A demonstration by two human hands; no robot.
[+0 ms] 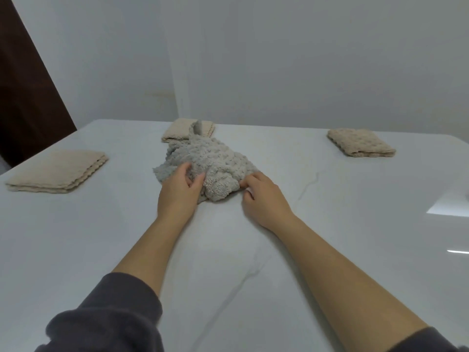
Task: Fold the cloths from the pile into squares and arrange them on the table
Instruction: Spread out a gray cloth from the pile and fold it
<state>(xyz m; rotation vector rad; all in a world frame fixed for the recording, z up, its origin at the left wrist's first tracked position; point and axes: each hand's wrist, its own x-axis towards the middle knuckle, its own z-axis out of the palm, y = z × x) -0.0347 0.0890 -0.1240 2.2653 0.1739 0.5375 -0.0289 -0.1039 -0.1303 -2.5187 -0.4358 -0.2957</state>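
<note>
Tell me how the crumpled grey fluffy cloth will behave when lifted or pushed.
The crumpled grey fluffy cloth is probably floppy: it lies in soft bunched folds where the left hand and right hand pinch it. It likely drapes when lifted. Pushed, it would probably slide or bunch on the glossy white table, not roll.

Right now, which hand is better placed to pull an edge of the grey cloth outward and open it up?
Probably the right hand: it pinches the near right edge of the grey cloth. The left hand grips a thick bunch of folds instead.
</note>
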